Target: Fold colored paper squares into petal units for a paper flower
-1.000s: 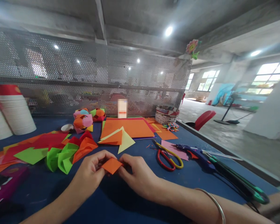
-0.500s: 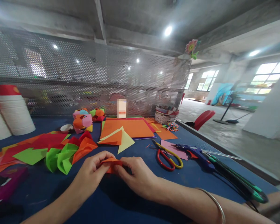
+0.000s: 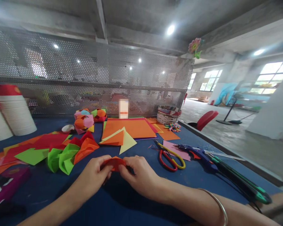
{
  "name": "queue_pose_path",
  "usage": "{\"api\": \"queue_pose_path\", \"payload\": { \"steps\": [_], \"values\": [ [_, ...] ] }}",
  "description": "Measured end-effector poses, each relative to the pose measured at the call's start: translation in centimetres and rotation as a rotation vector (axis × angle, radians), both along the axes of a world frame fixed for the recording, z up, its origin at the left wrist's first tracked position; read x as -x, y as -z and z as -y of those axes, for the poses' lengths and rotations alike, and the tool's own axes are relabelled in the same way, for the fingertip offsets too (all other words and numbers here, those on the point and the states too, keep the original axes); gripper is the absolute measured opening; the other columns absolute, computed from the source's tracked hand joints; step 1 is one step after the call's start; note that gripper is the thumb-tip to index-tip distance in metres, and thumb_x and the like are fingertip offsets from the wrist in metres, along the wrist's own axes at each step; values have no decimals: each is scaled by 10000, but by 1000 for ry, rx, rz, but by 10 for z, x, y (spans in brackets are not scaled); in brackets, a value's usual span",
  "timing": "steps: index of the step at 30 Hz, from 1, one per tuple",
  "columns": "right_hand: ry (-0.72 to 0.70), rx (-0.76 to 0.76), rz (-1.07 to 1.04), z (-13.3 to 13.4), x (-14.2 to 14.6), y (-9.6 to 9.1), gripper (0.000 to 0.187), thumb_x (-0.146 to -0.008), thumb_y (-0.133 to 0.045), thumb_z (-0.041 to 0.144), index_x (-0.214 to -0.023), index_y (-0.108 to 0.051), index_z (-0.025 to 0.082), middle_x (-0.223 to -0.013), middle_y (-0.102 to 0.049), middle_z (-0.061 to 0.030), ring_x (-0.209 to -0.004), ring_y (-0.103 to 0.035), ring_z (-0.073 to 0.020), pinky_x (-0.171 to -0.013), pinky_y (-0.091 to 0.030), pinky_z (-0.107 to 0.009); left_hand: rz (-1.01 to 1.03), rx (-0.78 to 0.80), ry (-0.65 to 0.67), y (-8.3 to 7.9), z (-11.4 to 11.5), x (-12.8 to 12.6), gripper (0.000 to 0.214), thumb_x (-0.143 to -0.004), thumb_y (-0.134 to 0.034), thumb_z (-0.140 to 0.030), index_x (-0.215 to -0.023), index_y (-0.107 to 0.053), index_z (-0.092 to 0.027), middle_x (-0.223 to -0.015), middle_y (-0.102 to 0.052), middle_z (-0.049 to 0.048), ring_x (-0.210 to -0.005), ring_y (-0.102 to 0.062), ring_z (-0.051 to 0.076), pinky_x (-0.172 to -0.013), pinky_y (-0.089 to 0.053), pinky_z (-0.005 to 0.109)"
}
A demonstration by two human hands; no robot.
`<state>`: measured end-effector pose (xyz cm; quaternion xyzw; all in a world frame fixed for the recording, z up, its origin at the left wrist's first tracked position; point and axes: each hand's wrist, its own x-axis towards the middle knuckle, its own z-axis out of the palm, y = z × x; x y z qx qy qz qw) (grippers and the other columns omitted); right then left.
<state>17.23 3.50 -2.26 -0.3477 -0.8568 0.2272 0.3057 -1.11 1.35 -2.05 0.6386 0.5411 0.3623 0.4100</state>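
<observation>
Between my two hands is a small folded piece of orange paper (image 3: 116, 164). My left hand (image 3: 96, 171) pinches its left end, and my right hand (image 3: 139, 174) pinches the right end with thumb and forefinger. The fingers cover both ends of the paper. Beyond my left hand lie folded paper pieces: green ones (image 3: 65, 158) and an orange one (image 3: 86, 149). Straight ahead, a folded yellow piece (image 3: 127, 141) and a folded orange piece (image 3: 115, 139) rest on a stack of orange sheets (image 3: 132, 127).
Scissors (image 3: 171, 158) with red and yellow handles, a blue glue gun (image 3: 198, 153) and a green-black tool (image 3: 240, 180) lie to the right. A woven basket (image 3: 169, 115) and paper balls (image 3: 84, 123) stand behind. Stacked paper cups (image 3: 16, 113) and loose coloured sheets (image 3: 33, 156) are at left.
The orange paper now shows a raised, peaked middle where it looked flatter before. Both hands still pinch its ends and have shifted only slightly.
</observation>
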Motion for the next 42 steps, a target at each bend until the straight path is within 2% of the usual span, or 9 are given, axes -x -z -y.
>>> {"api": "queue_pose_path", "payload": {
  "steps": [4,11,16,20,24,29,35,38,42],
  "values": [
    [18,22,1,-2,0,0,269,-914,-516,165,-650,-468,181,-580,-451,60,-531,-364,-74,-567,-237,-237,-42,4,5,0,0,2,406,-839,-593,-579,-810,-593,-174,-542,-449,-82,-464,-389,67,-485,-326,220],
    [32,67,-1,-2,-2,-3,250,-910,-527,163,-660,-517,176,-587,-467,56,-542,-382,-81,-563,-251,-239,-121,-22,3,-4,1,1,417,-769,-519,-595,-789,-596,-186,-576,-467,-49,-502,-387,97,-494,-306,249],
    [2,113,-15,3,-2,-7,244,-930,-514,216,-692,-553,177,-596,-480,55,-547,-399,-87,-535,-273,-223,-179,-119,-38,-5,5,1,331,-756,-510,-512,-759,-602,-193,-671,-517,-14,-639,-420,135,-605,-341,267],
    [0,103,-35,3,-2,-7,230,-908,-519,185,-678,-535,178,-602,-494,52,-559,-407,-87,-542,-280,-218,-211,-118,-47,-2,3,5,391,-760,-533,-574,-659,-540,-196,-623,-416,-31,-624,-359,130,-583,-290,267],
    [38,99,-48,0,-2,-6,241,-907,-532,192,-667,-527,178,-583,-469,59,-540,-372,-82,-521,-257,-220,-218,-100,-74,0,-1,8,475,-763,-525,-653,-670,-538,-188,-645,-414,-31,-638,-354,127,-577,-278,261],
    [78,111,-51,-3,-3,-7,302,-896,-599,243,-621,-491,181,-549,-420,73,-534,-346,-79,-508,-240,-221,-234,-98,-94,-4,-1,7,516,-751,-517,-696,-606,-469,-203,-557,-374,-56,-545,-327,99,-541,-254,257],
    [113,94,-48,-8,-5,-7,316,-907,-616,279,-633,-491,185,-576,-443,67,-550,-365,-85,-527,-255,-229,-250,-86,-66,-2,-1,8,448,-916,-476,-575,-697,-528,-188,-590,-489,-48,-527,-416,93,-546,-319,246],
    [107,81,-38,-7,-5,-7,306,-900,-615,251,-637,-470,192,-571,-435,67,-542,-353,-87,-522,-244,-232,-250,-112,-80,-1,0,10,433,-891,-528,-553,-654,-496,-192,-564,-441,-61,-520,-380,88,-541,-297,240],
    [102,54,-39,-6,-5,-7,329,-910,-613,264,-635,-446,196,-570,-427,63,-542,-347,-90,-524,-232,-241,-230,-109,-108,-5,1,11,378,-799,-504,-536,-618,-510,-204,-529,-428,-55,-493,-357,94,-514,-268,249]
  ]
}}
